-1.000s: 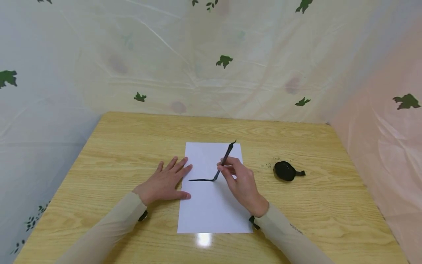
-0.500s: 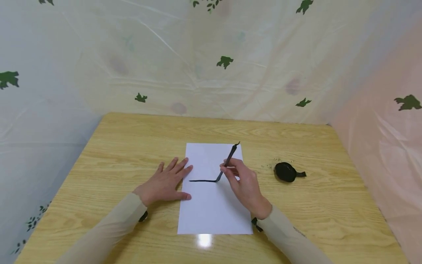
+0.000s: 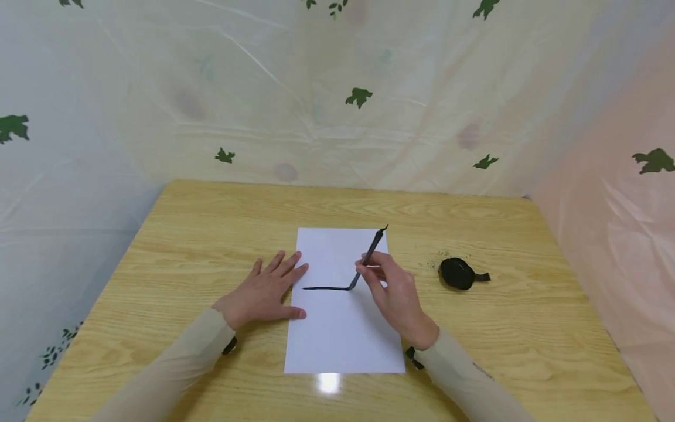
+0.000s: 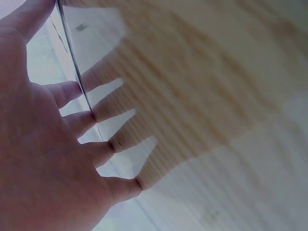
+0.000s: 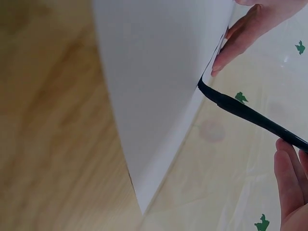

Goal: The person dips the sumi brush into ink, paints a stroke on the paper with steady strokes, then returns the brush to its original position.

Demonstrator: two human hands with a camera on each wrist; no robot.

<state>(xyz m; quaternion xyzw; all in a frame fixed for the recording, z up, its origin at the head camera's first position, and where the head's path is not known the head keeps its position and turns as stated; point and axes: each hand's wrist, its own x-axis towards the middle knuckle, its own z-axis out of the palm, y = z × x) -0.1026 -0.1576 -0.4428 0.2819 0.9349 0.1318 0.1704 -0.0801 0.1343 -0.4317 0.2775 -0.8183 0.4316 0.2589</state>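
Note:
A white sheet of paper (image 3: 337, 340) lies on the wooden table, with a thin black horizontal line (image 3: 324, 288) across its middle. My right hand (image 3: 395, 293) pinches a dark brush (image 3: 371, 251) between thumb and fingers, its handle leaning up to the right. In the right wrist view the bristles (image 5: 206, 89) are bent against the paper, at the right end of the line. My left hand (image 3: 263, 293) rests flat with fingers spread over the paper's left edge. In the left wrist view the spread fingers (image 4: 98, 153) touch the surface.
To the right of the paper sits a small round black dish (image 3: 456, 274) with a short handle, dark specks beside it. The wooden table (image 3: 221, 217) ends at a pale hanging sheet (image 3: 295, 105) with green leaf shapes. Bands are on both wrists.
My right hand has slid slightly to the right with the brush, and the black line has grown longer that way. The left hand stays in place.

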